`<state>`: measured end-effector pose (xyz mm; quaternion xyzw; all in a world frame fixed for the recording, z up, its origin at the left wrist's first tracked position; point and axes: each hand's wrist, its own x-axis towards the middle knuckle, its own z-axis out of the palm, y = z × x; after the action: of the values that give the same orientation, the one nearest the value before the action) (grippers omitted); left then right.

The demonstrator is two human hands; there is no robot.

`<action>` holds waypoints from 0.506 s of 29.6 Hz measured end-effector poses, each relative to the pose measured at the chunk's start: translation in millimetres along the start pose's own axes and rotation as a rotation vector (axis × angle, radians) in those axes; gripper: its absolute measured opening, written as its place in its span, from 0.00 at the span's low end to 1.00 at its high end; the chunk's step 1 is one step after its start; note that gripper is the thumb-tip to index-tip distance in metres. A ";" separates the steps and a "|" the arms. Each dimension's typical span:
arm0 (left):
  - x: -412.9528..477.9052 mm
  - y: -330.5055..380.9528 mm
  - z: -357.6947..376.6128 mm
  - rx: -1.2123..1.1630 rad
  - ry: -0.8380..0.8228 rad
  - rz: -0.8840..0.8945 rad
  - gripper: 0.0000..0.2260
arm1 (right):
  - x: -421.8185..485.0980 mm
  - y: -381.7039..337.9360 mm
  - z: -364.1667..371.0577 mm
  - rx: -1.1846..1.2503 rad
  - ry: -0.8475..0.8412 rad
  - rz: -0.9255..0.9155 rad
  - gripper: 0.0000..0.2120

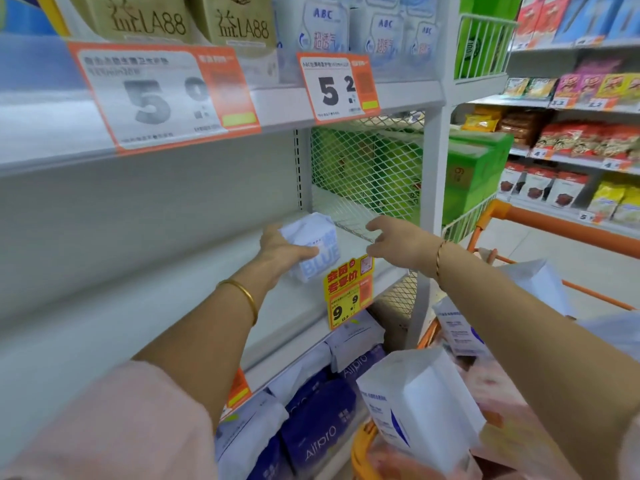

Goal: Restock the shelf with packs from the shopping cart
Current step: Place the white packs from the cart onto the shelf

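Pack [313,242] of soft, crinkled white-and-blue plastic, centre frame, gripped by the left hand [280,250]; right hand [396,243] loosely spread beside it.

Across a pale floor [554,258], a far rack [568,161] holds colourful snack bags [588,140] under even light.

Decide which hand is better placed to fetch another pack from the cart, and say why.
The right hand: it is empty, open and nearer the cart. The left hand grips the pack at the shelf.
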<state>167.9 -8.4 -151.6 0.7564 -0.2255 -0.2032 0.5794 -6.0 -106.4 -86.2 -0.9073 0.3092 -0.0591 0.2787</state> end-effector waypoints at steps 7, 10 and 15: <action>-6.3 -20.9 13.3 0.119 -0.128 -0.051 0.46 | -19.8 11.9 -2.3 0.120 0.038 0.033 0.19; -7.4 -14.6 9.5 0.062 -0.199 -0.092 0.48 | -29.4 14.8 -5.6 0.126 0.058 0.035 0.18; -24.0 -8.7 7.8 0.060 -0.222 -0.133 0.33 | -52.1 14.2 -10.5 0.165 0.102 -0.011 0.16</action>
<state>144.8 1.3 -160.9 0.7595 -0.2437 -0.3168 0.5133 -58.2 -89.7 -81.8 -0.8787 0.3122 -0.1321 0.3362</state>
